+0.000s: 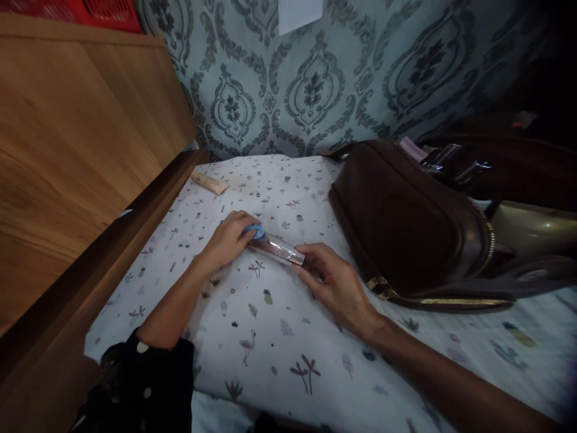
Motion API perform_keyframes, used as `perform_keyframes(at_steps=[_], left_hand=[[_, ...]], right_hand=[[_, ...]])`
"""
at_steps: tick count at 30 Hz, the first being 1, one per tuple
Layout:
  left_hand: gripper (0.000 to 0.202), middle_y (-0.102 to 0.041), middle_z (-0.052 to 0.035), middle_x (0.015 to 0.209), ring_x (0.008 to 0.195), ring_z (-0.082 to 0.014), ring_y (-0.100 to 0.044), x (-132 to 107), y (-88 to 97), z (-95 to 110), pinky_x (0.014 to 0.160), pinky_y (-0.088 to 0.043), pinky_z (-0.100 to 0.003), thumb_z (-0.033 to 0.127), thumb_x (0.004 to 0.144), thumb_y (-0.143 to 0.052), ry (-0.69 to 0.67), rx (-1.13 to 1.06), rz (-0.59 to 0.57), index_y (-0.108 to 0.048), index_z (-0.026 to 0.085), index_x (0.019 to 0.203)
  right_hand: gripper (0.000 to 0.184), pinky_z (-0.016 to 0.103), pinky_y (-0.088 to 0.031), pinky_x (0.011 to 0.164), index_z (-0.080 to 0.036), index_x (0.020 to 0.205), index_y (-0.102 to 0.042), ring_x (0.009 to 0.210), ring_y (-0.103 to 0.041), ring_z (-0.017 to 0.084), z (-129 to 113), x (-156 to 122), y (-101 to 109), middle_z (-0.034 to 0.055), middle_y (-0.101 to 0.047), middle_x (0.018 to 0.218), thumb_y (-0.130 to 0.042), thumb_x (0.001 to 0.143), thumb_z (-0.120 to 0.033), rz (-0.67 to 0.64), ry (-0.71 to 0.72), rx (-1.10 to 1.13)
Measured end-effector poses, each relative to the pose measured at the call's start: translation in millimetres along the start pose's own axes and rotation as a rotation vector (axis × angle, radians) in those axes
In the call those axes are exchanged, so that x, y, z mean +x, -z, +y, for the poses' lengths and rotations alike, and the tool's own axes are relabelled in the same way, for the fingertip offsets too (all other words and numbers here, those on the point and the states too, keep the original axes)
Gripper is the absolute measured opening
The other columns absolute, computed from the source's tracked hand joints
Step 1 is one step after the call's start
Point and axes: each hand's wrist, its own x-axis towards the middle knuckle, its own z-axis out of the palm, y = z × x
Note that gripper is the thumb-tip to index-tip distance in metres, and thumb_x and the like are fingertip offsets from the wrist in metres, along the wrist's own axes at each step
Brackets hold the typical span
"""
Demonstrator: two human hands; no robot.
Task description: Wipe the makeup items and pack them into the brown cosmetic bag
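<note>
A clear tube with a blue cap lies just above a white patterned sheet. My left hand is closed round the blue cap end. My right hand pinches the tube's flat far end between its fingers. The tube runs between both hands, slanting down to the right.
A brown leather bag with a gold zip lies open on the right, close to my right hand. A beige tube lies near the back left. A wooden panel borders the left side. Patterned wallpaper stands behind.
</note>
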Motion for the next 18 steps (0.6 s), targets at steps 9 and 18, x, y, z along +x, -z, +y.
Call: perform_keyframes(at_steps=[9,18], left_hand=[[0.025,-0.067,-0.0094,0.103,0.104,-0.0277,-0.058,-1,-1.8,-14,0.096,-0.048,-0.044,0.017,0.093,-0.047,0.171,0.149,0.1,-0.069,0.018,0.103],[0.026,-0.065,-0.009,0.111,0.106,-0.0226,-0.058,-8,2.8,40,0.093,-0.049,-0.039,0.026,0.101,-0.045,-0.361,0.012,0.053,-0.065,0.02,0.115]], right_hand=[[0.039,0.032,-0.06,0.064,-0.019,0.107,-0.068,0.077,-0.071,0.021,7,3,0,0.0074,-0.074,0.094,-0.075,0.077,-0.042,0.017,-0.205,0.209],[0.024,0.034,-0.062,0.085,-0.025,0.111,-0.072,0.096,-0.071,0.019,1,-1,3,0.0077,-0.069,0.118,-0.065,0.088,-0.022,0.024,0.192,-0.001]])
